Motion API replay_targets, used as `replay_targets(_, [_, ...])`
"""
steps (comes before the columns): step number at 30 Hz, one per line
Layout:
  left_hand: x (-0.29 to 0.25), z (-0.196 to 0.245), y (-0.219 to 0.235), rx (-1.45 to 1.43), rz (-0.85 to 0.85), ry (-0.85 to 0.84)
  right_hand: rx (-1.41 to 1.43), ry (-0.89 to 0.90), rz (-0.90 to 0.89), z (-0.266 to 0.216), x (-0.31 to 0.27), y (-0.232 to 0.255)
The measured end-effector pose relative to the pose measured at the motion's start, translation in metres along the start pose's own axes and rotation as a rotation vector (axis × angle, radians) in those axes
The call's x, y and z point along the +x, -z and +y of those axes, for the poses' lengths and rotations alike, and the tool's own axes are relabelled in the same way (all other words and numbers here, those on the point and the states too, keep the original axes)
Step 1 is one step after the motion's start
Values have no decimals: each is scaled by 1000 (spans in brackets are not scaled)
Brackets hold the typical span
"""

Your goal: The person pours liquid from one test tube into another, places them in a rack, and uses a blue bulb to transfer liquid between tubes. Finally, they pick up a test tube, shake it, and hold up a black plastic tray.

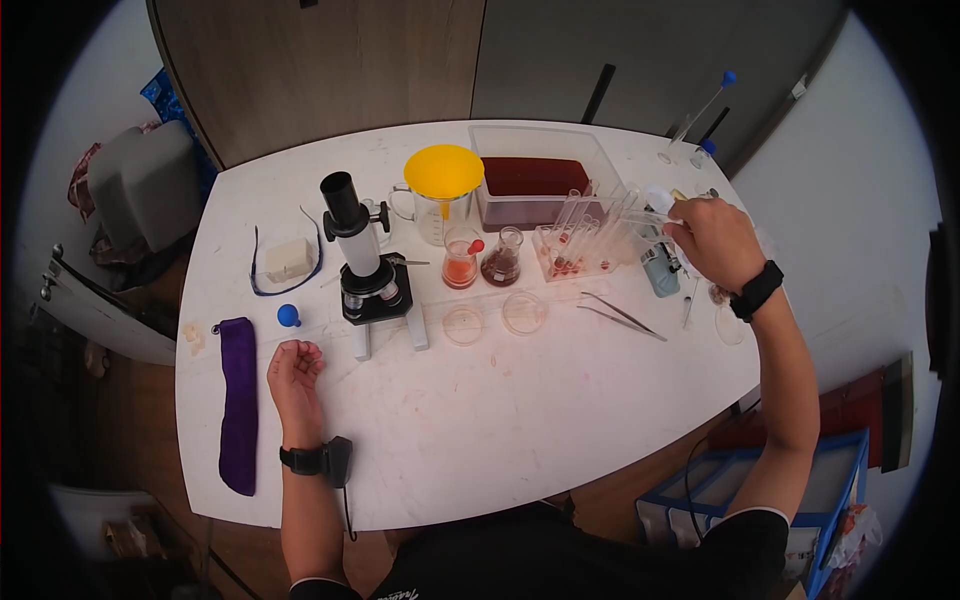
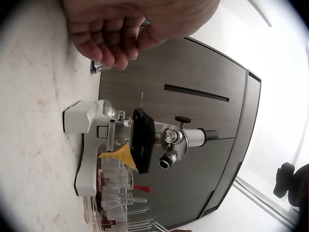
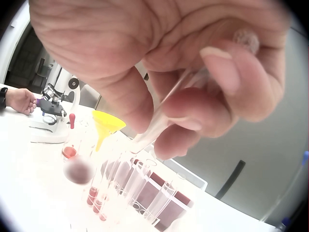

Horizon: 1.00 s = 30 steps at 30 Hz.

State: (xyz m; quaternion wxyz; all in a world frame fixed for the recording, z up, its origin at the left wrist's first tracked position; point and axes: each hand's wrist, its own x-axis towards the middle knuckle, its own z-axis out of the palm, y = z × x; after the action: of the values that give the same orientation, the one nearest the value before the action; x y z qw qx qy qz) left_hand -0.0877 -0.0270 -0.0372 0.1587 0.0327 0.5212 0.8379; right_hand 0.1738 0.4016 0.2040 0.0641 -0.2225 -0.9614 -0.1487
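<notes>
In the head view the right hand (image 1: pixel 718 240) is over the right end of the test tube rack (image 1: pixel 580 260). Its fingers curl round a clear glass tube (image 3: pixel 161 113), which slants down toward the rack in the right wrist view. Several tubes (image 3: pixel 133 181) stand there, some with red liquid at the bottom. The left hand (image 1: pixel 297 375) lies by the table's left side, fingers loosely curled with nothing in them, near a blue rubber bulb (image 1: pixel 288 316) and the microscope (image 1: pixel 362 250).
A yellow funnel (image 1: pixel 443 172) sits in a beaker, with a bin of dark red liquid (image 1: pixel 535 177) behind. Two flasks (image 1: pixel 460 268), petri dishes (image 1: pixel 463 326), tweezers (image 1: pixel 625 318), safety glasses (image 1: pixel 256 270) and a purple pouch (image 1: pixel 239 405) lie about.
</notes>
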Motion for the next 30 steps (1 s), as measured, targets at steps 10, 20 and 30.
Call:
replay_targets(10, [0,0,-1,9,11,4,256,-78,175,7,-18,-28])
replay_targets(20, [-1,0,-2,18,11,-1,925,-254,334,6,-37,-89])
replay_targets(30, [-3,1,-7,69,23,-22,1257,-385,405,-10,-43,-119])
